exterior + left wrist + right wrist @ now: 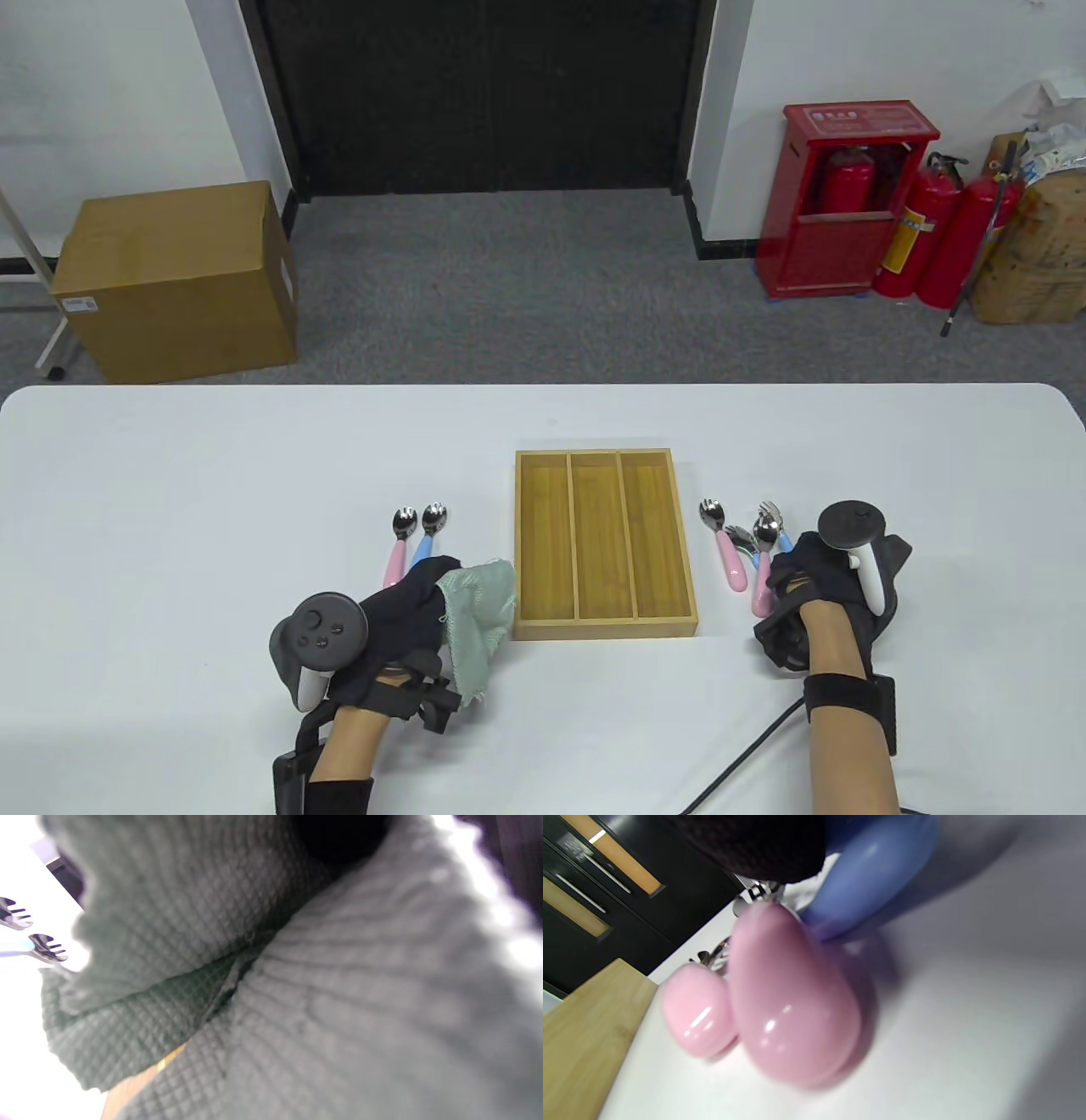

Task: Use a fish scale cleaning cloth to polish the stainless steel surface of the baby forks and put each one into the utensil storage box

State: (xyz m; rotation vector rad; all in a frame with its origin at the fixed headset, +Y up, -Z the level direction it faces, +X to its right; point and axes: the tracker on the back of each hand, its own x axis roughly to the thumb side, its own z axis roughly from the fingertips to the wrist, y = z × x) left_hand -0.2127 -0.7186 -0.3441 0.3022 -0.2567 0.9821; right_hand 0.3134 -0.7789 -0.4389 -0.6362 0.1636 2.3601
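My left hand [424,594] grips a bunched pale green cleaning cloth [477,611] just left of the wooden storage box [604,626]; the cloth [271,984] fills the left wrist view. Two forks, one pink-handled [396,552] and one blue-handled [422,539], lie beyond that hand. Right of the box lies a cluster of several forks [731,556]. My right hand [789,570] is curled over the cluster's right side. A gloved fingertip [755,844] presses against a blue handle [874,870], beside two pink handles [793,997]. The rest of that grip is hidden.
The box has three long compartments with nothing in them. Its wooden wall [581,1035] stands close to the pink handles. Two fork heads [46,948] show past the cloth's edge. A cable [747,764] trails from my right wrist.
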